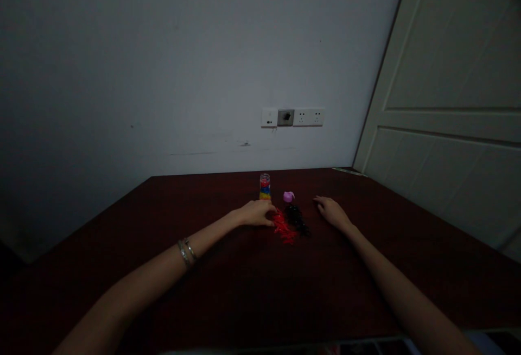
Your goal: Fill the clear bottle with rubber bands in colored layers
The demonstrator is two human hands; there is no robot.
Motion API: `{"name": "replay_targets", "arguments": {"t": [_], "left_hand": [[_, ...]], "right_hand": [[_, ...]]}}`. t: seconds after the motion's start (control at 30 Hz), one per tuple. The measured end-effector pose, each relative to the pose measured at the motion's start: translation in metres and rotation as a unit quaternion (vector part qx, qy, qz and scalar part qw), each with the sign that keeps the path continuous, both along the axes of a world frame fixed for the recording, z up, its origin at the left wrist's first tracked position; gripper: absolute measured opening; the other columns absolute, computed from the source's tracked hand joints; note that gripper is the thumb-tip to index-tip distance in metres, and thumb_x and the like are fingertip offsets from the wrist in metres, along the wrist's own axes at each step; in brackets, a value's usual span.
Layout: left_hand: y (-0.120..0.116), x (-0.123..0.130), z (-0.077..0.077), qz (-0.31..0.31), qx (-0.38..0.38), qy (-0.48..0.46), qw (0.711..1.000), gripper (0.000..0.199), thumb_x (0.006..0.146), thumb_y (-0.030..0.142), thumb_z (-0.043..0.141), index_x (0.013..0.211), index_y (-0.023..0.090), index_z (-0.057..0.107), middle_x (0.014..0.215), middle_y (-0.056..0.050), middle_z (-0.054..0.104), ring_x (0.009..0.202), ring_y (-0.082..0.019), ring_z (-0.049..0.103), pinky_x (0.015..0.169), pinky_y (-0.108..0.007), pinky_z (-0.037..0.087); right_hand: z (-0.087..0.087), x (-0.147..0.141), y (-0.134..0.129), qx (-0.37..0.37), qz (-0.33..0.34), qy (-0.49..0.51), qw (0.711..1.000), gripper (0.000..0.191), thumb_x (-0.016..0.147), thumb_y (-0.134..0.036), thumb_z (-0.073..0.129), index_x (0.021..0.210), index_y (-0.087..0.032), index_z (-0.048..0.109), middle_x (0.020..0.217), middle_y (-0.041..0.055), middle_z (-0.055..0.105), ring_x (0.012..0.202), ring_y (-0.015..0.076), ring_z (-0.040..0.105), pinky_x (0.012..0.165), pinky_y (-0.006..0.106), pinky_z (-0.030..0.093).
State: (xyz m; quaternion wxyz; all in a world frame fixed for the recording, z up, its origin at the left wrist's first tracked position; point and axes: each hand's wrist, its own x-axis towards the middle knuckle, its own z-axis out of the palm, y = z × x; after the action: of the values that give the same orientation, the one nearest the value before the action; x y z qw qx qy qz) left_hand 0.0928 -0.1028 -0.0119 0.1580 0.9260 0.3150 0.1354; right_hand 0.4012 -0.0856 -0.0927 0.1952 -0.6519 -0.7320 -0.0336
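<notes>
My left hand (257,213) reaches to the left edge of a pile of small red pieces (286,229), its fingers curved and apart around that edge; whether it pinches a piece is too small to tell. Right beside the red pile lies a pile of black pieces (296,217). Behind my left hand stands a clear jar (265,186) with red, blue and yellow contents and no lid on it. A pink lid (288,196) sits just behind the black pile. My right hand (330,209) rests on the table to the right of the piles, fingers stretched out and holding nothing.
The dark red-brown table (228,290) reaches back to a pale wall (183,73) with switches and sockets (308,117). A panelled door (451,89) rises on the right. Some unclear items show below the table's front edge.
</notes>
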Motion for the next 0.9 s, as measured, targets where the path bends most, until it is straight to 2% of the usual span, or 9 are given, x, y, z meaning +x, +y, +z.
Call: {"name": "replay_targets", "arguments": {"t": [0.23, 0.47, 0.63, 0.9], "left_hand": [[0.003, 0.013, -0.011, -0.071, -0.016, 0.027, 0.997, 0.034, 0.067, 0.040, 0.066, 0.094, 0.018, 0.067, 0.090, -0.006, 0.063, 0.079, -0.016, 0.056, 0.062, -0.021, 0.038], [0.007, 0.019, -0.014, -0.061, -0.020, 0.072, 0.995, 0.022, 0.070, 0.023, 0.060, 0.090, 0.016, 0.067, 0.088, -0.003, 0.064, 0.074, -0.012, 0.056, 0.060, -0.019, 0.038], [0.005, 0.022, -0.014, -0.042, -0.011, 0.086, 0.995, 0.019, 0.069, 0.020, 0.059, 0.085, 0.016, 0.067, 0.084, -0.003, 0.065, 0.070, -0.011, 0.055, 0.055, -0.018, 0.035], [0.010, 0.021, -0.015, -0.042, -0.041, 0.074, 0.996, 0.016, 0.067, 0.017, 0.059, 0.080, 0.014, 0.066, 0.076, -0.002, 0.064, 0.064, -0.010, 0.054, 0.054, -0.018, 0.035]], "right_hand": [[-0.003, 0.001, 0.002, 0.016, 0.005, 0.004, 1.000, 0.040, 0.082, -0.017, 0.038, 0.116, -0.009, 0.058, 0.124, 0.0141, 0.055, 0.116, 0.0224, 0.049, 0.100, 0.033, 0.035], [-0.007, 0.004, 0.006, 0.019, 0.004, 0.007, 1.000, 0.039, 0.082, -0.017, 0.039, 0.115, -0.012, 0.059, 0.123, 0.0121, 0.056, 0.115, 0.0210, 0.049, 0.100, 0.032, 0.035], [-0.007, 0.004, 0.005, 0.019, 0.001, 0.002, 1.000, 0.040, 0.082, -0.018, 0.038, 0.116, -0.012, 0.059, 0.123, 0.0115, 0.056, 0.115, 0.0205, 0.049, 0.100, 0.032, 0.035], [-0.006, 0.002, 0.004, 0.019, 0.003, 0.008, 1.000, 0.039, 0.082, -0.019, 0.039, 0.115, -0.011, 0.059, 0.123, 0.0126, 0.056, 0.116, 0.0215, 0.049, 0.100, 0.033, 0.035]]}}
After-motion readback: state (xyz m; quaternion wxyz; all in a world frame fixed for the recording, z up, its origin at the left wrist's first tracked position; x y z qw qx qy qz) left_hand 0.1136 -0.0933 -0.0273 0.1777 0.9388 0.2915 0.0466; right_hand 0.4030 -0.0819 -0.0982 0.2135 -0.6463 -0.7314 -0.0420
